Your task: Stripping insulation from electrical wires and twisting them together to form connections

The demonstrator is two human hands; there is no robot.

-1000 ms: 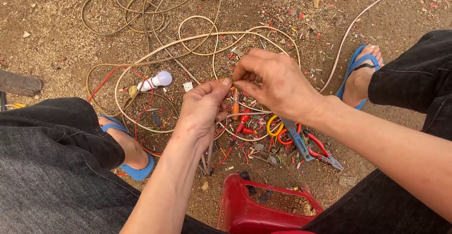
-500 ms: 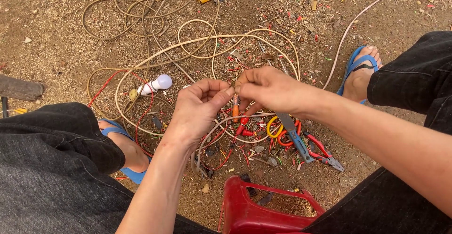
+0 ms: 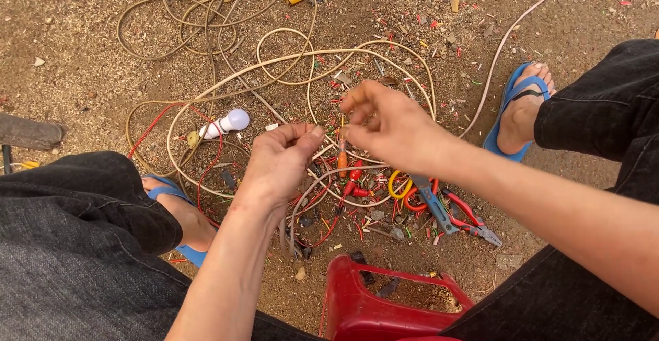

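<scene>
Since the earlier frame, the left hand [image 3: 281, 162] and right hand [image 3: 388, 124] have drawn slightly apart, fingertips pinched shut on a thin wire [image 3: 331, 135].

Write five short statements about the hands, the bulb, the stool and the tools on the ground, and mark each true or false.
1. The left hand and right hand meet fingertip to fingertip. True.
2. The white bulb lies right of both hands. False: it lies left of them.
3. The plastic stool is blue. False: red.
4. Both feet wear blue sandals. True.
5. The pliers rest on the stool. False: on the dirt ground.
</scene>
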